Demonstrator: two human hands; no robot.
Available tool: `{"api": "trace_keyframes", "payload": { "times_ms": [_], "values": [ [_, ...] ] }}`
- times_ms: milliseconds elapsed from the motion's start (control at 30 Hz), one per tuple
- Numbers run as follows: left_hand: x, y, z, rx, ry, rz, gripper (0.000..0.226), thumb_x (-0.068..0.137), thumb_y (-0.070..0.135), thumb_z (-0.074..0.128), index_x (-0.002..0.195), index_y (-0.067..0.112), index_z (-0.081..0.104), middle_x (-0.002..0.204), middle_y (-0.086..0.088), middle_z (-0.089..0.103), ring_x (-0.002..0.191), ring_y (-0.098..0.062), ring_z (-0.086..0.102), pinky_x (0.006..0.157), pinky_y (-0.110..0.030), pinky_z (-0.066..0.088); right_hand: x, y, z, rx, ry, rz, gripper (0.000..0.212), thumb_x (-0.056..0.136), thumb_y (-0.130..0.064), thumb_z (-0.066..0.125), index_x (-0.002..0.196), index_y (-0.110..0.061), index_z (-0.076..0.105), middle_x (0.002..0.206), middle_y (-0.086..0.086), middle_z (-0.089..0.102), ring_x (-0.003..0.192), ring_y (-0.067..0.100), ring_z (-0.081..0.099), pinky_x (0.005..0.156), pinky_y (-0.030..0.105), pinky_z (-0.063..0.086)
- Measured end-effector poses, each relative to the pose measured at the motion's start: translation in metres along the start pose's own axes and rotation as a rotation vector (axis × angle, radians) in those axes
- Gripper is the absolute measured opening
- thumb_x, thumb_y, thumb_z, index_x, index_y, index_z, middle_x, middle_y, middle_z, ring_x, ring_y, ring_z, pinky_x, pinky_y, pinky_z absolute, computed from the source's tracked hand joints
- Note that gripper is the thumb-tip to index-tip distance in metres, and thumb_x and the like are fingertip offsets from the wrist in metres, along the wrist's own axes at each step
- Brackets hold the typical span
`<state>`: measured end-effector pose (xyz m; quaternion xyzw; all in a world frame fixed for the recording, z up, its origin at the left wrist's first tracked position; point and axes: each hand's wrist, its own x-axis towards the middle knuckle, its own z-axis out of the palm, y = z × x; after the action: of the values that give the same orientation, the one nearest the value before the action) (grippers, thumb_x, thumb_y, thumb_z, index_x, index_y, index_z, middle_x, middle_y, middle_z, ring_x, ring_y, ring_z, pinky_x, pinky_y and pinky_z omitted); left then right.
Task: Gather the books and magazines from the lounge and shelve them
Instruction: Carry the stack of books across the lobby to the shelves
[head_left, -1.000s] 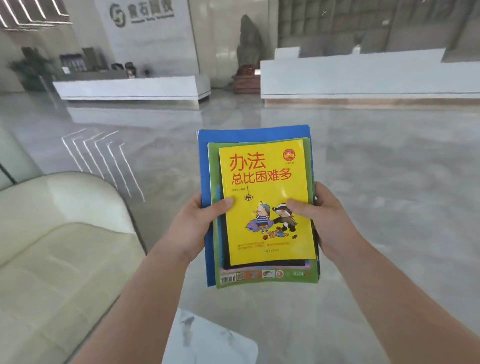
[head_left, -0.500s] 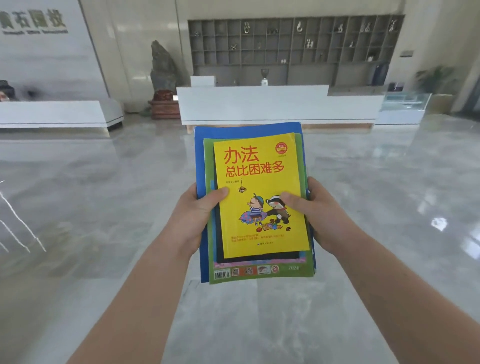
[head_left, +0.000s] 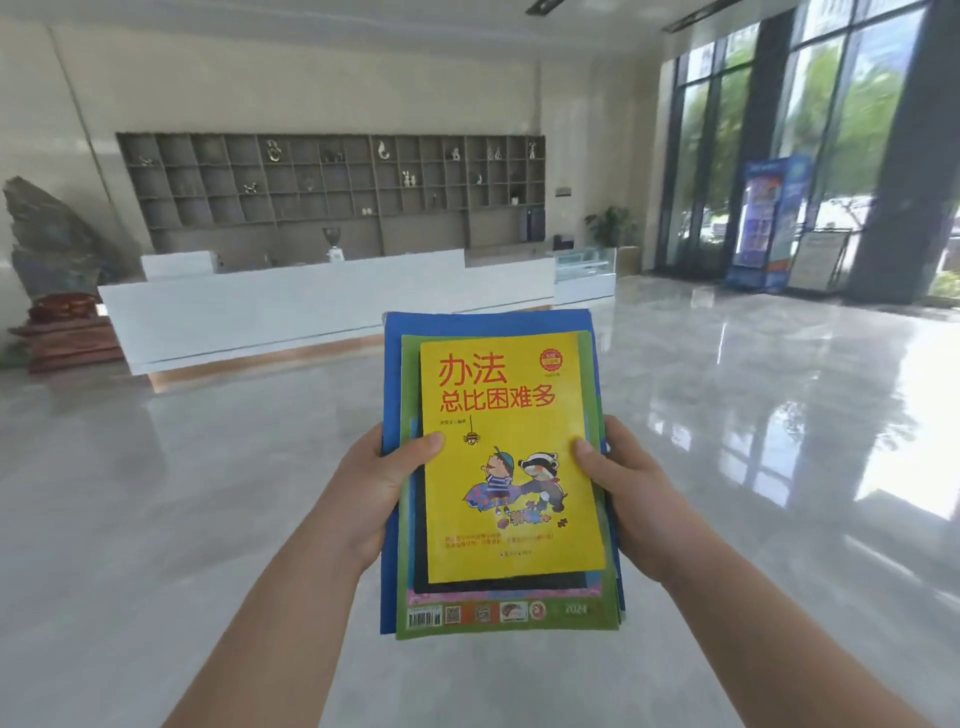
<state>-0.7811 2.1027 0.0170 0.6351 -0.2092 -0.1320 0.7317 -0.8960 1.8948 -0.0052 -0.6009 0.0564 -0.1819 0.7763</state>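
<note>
I hold a stack of books and magazines (head_left: 501, 478) flat in front of me, at the middle of the head view. A yellow book with red characters and a cartoon lies on top; a green magazine and a blue one show beneath it. My left hand (head_left: 376, 486) grips the stack's left edge, thumb on the cover. My right hand (head_left: 626, 491) grips the right edge the same way. Far ahead, a grey wall shelf (head_left: 332, 192) of small cubbies holds scattered ornaments.
A long white reception counter (head_left: 322, 306) stands in front of the shelf. A large rock on a red base (head_left: 54, 275) is at the left. Tall windows, a blue display stand (head_left: 763, 223) and a potted plant (head_left: 610, 228) are on the right. Glossy floor (head_left: 208, 493) lies between.
The view has swung right and lifted: the sofa and left reception desk are gone, the wall shelf and windows have come into view. Both hands hold the stack as before.
</note>
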Motion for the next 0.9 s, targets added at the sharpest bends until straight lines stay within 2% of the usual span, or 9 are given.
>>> {"api": "trace_keyframes", "payload": {
  "times_ms": [167, 300, 467, 600, 900],
  "values": [
    [0.172, -0.024, 0.058, -0.011, -0.172, -0.001, 0.022, 0.086, 0.018, 0.065, 0.107, 0.019, 0.07, 0.102, -0.005, 0.078, 0.098, -0.029, 0.073, 0.089, -0.047, 0.055, 0.119, -0.007, -0.065, -0.005, 0.232, -0.085, 0.024, 0.098, -0.022, 0.055, 0.121, -0.024, 0.057, 0.107, 0.011, 0.077, 0.093, 0.038, 0.074, 0.079, 0.06, 0.058],
    [0.304, -0.064, 0.114, -0.022, -0.261, 0.05, 0.034, 0.084, 0.018, 0.069, 0.117, 0.012, 0.067, 0.11, -0.009, 0.076, 0.101, -0.03, 0.072, 0.092, -0.05, 0.054, 0.222, 0.004, -0.135, -0.023, 0.379, -0.148, 0.023, 0.098, -0.021, 0.055, 0.121, -0.022, 0.058, 0.106, 0.014, 0.076, 0.09, 0.039, 0.074, 0.078, 0.062, 0.057],
    [0.473, -0.094, 0.174, -0.028, -0.292, 0.091, 0.027, 0.085, 0.017, 0.069, 0.112, 0.014, 0.07, 0.108, -0.008, 0.077, 0.102, -0.029, 0.072, 0.096, -0.053, 0.052, 0.372, -0.003, -0.214, -0.046, 0.419, -0.187, 0.022, 0.098, -0.02, 0.055, 0.12, -0.023, 0.059, 0.106, 0.013, 0.076, 0.091, 0.039, 0.074, 0.077, 0.061, 0.058],
    [0.619, -0.099, 0.206, -0.012, -0.305, 0.117, 0.031, 0.079, 0.027, 0.071, 0.11, 0.019, 0.071, 0.108, -0.005, 0.077, 0.101, -0.028, 0.072, 0.096, -0.054, 0.051, 0.508, -0.023, -0.257, -0.069, 0.42, -0.193, 0.02, 0.099, -0.021, 0.054, 0.117, -0.024, 0.059, 0.103, 0.012, 0.077, 0.09, 0.04, 0.074, 0.077, 0.061, 0.058],
    [0.975, -0.156, 0.238, -0.059, -0.325, 0.169, 0.019, 0.089, 0.019, 0.065, 0.107, 0.02, 0.071, 0.104, -0.002, 0.078, 0.096, -0.021, 0.074, 0.087, -0.042, 0.056, 0.853, 0.005, -0.339, -0.105, 0.459, -0.218, 0.022, 0.099, -0.022, 0.055, 0.121, -0.022, 0.057, 0.106, 0.011, 0.077, 0.091, 0.038, 0.075, 0.077, 0.059, 0.059]
  ]
}}
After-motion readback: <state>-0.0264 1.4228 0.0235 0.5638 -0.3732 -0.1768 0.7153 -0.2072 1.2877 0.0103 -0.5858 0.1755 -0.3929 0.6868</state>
